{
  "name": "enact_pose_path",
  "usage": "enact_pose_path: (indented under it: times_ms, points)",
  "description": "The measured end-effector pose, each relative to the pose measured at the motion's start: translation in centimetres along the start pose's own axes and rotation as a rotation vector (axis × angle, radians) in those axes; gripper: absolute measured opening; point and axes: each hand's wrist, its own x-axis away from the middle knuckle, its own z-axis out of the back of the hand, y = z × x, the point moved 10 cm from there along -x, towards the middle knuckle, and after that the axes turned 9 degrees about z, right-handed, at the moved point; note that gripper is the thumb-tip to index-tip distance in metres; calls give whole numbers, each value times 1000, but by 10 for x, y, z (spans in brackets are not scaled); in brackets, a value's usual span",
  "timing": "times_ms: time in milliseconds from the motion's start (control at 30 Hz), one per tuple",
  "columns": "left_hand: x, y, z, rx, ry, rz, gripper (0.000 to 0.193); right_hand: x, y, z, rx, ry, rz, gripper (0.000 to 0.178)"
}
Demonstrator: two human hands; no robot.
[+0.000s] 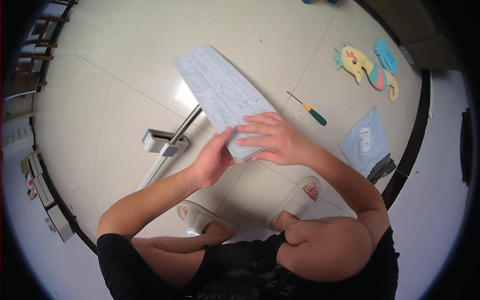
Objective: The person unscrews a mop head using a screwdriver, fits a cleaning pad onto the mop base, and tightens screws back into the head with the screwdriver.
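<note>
A flat mop head with a pale grey cloth pad [220,82] is tilted up in front of me, its pad side facing me. My left hand [212,160] grips the near left corner, thumb on the pad and the other fingers hidden beneath. Over the near right end lies my right hand [275,137], fingers spread across the pad and thumb at the lower edge. From behind the head a metal pole [187,122] runs down left, through a white and grey slotted wringer piece [165,142], into a white handle.
On the tiled floor to the right lie a screwdriver [312,114] with a green and orange handle, a seahorse plush [372,72], a blue plastic piece [386,57] and a grey-blue mailing bag [367,142]. Wooden chairs [37,55] stand far left. My slippered feet are below the mop head.
</note>
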Motion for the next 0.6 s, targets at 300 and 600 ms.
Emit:
enact_pose_path:
  times_ms: [300, 600]
  points:
    - [9, -13, 1, 49, 435, -129, 53, 4, -8, -18, 27, 64, -46, 44]
    - [-13, -77, 0, -44, 317, 53, 43, 71, 116, -31, -230, 354, -888, 50]
